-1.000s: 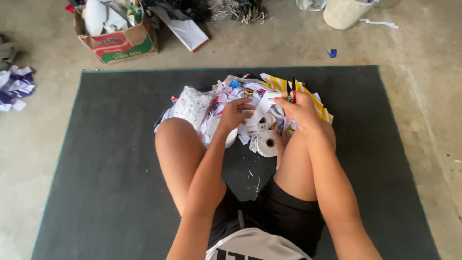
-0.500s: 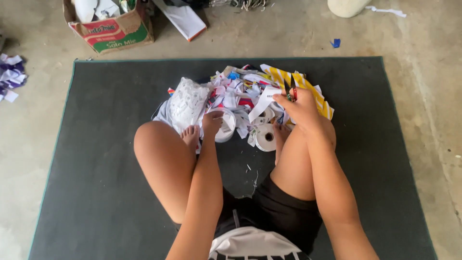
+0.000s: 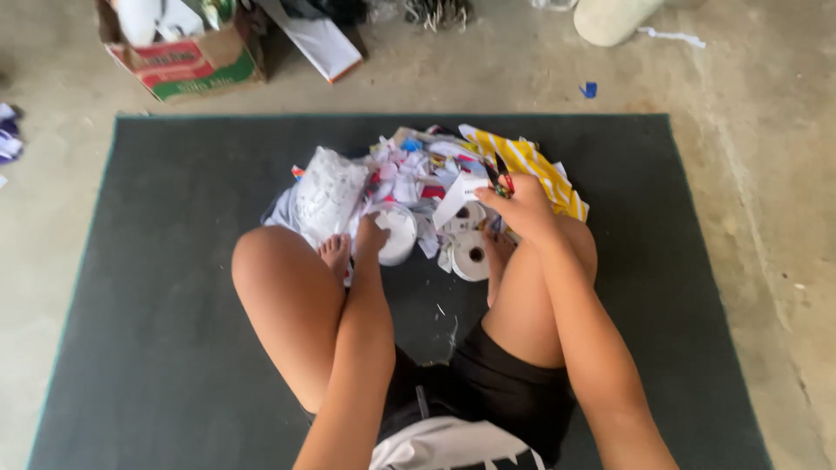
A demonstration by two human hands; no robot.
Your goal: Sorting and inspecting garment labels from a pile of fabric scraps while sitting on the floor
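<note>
white tape roll [image 3: 394,233] under my left hand [image 3: 370,237], fingers closed on it; right hand [image 3: 522,209] pinches a paper scrap [image 3: 463,193]. best to grip firmly, lift clear of the pile [image 3: 418,174].

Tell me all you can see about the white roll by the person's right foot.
The white roll looks like tape or paper wound round a small dark core hole. It lies flat, hole upward, on the dark mat, at the near edge of the scrap pile. It sits just beside the right foot; whether they touch is unclear. Neither hand holds it.
</note>
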